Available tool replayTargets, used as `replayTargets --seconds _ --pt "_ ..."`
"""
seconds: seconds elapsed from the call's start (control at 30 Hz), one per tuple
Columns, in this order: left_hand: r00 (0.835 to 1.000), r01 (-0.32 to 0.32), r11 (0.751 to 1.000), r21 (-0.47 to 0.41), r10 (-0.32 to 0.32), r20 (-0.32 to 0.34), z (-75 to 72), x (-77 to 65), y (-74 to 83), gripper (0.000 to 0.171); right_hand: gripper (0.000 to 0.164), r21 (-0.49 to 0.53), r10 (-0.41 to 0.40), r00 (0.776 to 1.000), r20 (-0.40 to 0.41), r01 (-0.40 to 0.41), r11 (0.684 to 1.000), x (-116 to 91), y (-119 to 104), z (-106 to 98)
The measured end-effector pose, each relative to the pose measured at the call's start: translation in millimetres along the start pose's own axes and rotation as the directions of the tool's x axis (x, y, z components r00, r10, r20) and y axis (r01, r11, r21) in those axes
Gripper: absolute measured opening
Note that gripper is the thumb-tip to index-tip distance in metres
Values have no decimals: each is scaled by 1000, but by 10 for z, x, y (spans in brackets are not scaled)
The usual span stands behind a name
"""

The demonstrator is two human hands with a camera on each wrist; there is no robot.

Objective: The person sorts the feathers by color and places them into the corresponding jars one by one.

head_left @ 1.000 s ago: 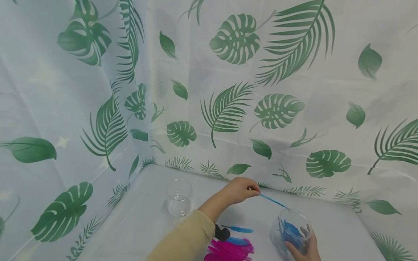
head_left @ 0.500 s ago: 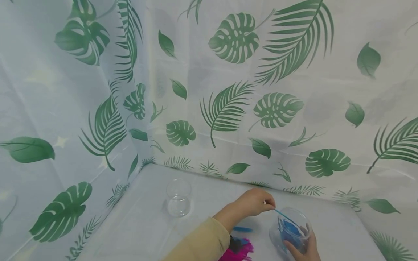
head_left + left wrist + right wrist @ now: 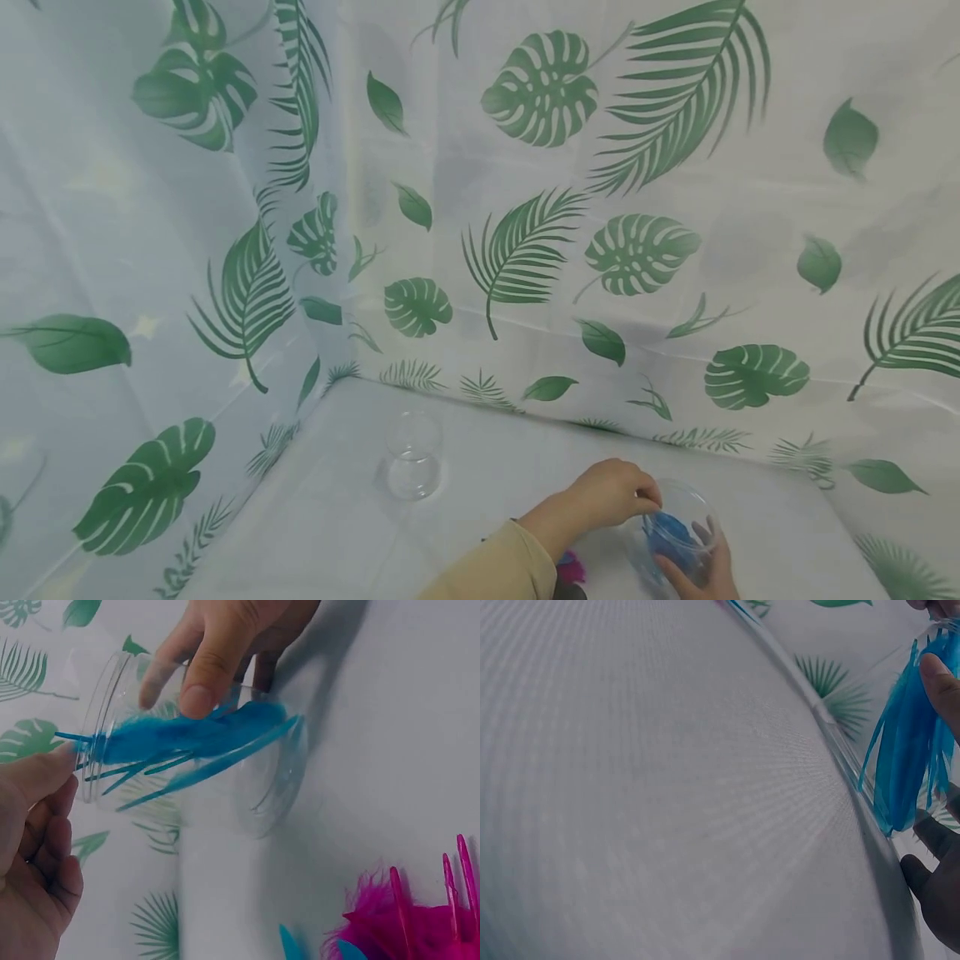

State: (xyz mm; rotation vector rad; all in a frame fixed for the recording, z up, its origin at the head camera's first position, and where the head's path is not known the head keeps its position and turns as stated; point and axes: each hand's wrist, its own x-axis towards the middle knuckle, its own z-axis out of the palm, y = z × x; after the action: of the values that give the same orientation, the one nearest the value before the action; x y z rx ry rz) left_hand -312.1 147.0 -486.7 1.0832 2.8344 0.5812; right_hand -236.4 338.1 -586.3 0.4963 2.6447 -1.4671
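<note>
My left hand is at the mouth of a clear jar, its thumb and fingertips pinching the quill of a blue feather. The feather's vane lies inside the jar among several other blue feathers. My right hand grips the jar from the side, thumb on the near wall and fingers behind. In the right wrist view, the right thumb and fingers lie around blue feathers seen through the clear wall. My left arm partly covers magenta feathers on the white table.
A second clear jar stands upright farther left on the table. Beside the magenta feathers lie blue feather tips. Leaf-printed cloth walls rise behind and to the left. A dark object shows below the left sleeve.
My left hand has moved right and slightly down to the jar's mouth, taking the pinched blue feather into the jar. My right hand and its jar have stayed nearly still.
</note>
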Motion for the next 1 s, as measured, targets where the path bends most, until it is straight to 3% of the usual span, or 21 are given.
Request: replayTargets --seconds 0.4,0.6,0.83,1.0 --pt "999 -32 999 6 32 -28 -21 -8 -19 12 144 -51 20 1000 24 -18 999 28 -1 -26" --pt "993 -99 995 15 100 -56 -45 -33 -77 14 144 -53 9 1000 -25 -11 999 42 38 11" --pt "987 -118 993 -15 115 -116 -192 -113 -228 16 146 -55 28 999 -28 -30 998 19 3 29" --pt "983 -101 991 -83 87 -160 -301 -182 -395 16 146 -57 41 999 -16 -42 998 34 3 35"
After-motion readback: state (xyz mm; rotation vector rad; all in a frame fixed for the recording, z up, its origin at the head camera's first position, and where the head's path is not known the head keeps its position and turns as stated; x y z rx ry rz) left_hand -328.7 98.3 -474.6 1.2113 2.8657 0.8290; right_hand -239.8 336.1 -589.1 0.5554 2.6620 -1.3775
